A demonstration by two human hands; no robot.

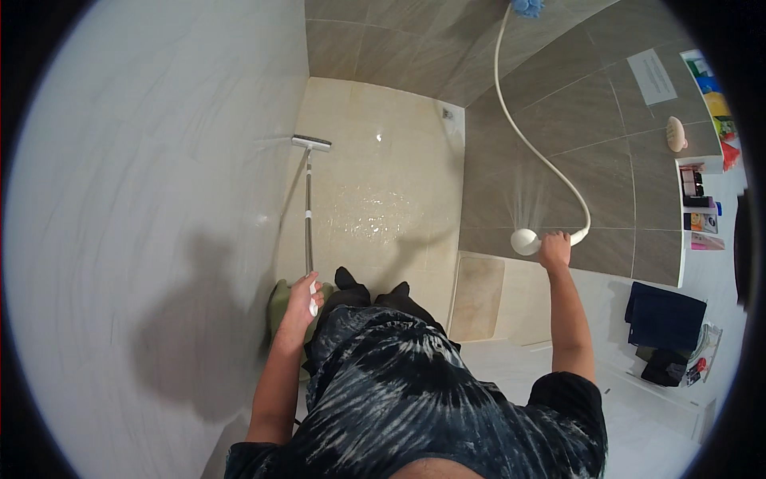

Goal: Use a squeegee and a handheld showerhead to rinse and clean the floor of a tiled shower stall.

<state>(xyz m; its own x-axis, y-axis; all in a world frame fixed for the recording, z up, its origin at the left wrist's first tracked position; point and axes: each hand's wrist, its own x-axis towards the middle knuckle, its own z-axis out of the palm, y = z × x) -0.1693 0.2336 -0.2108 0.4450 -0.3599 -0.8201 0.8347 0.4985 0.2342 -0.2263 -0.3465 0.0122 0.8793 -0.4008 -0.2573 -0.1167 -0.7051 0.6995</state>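
The person's left hand (301,298) grips a T-shaped, silver-and-white squeegee (309,191), its head (311,143) beyond the fingers; the right hand (556,251) grips a round white showerhead (524,242), spraying beside its fingers.

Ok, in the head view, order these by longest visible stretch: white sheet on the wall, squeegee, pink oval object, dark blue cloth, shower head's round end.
1. Squeegee
2. Dark blue cloth
3. White sheet
Shower head's round end and pink oval object: too alike to rank.
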